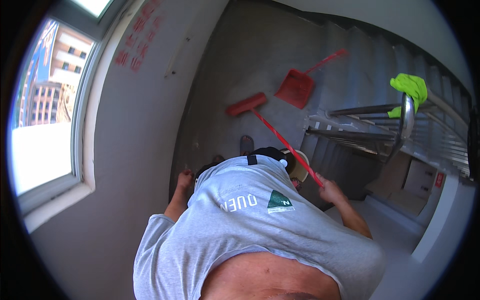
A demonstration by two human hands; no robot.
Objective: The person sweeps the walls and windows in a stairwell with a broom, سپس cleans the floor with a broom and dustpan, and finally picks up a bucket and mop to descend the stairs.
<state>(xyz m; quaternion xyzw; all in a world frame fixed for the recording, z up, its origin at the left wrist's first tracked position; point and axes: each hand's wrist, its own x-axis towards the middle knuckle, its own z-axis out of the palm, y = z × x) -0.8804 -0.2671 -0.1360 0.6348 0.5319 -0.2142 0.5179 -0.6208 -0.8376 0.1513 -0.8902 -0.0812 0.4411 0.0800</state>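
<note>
My right hand (331, 190) grips the end of a red broom handle (287, 145) with a pale spiral stripe. The handle slants away from me to a red broom head (246, 104), slightly blurred, over the grey landing floor. Beyond the broom, a red long-handled dustpan (297, 88) lies with its handle pointing towards the stairs. At my left side hangs my left hand (185, 179), its fingers curled in, with nothing visible in it. A cream-rimmed bucket (304, 158) stands by my legs, partly hidden by my shirt and the broom handle.
A metal stair railing (405, 120) runs along the right, with a bright green cloth (410, 88) draped over its bend. Steps (360, 56) rise at the far right, and others (322, 150) descend below the railing. A wall (138, 123) with a window (48, 105) borders the left.
</note>
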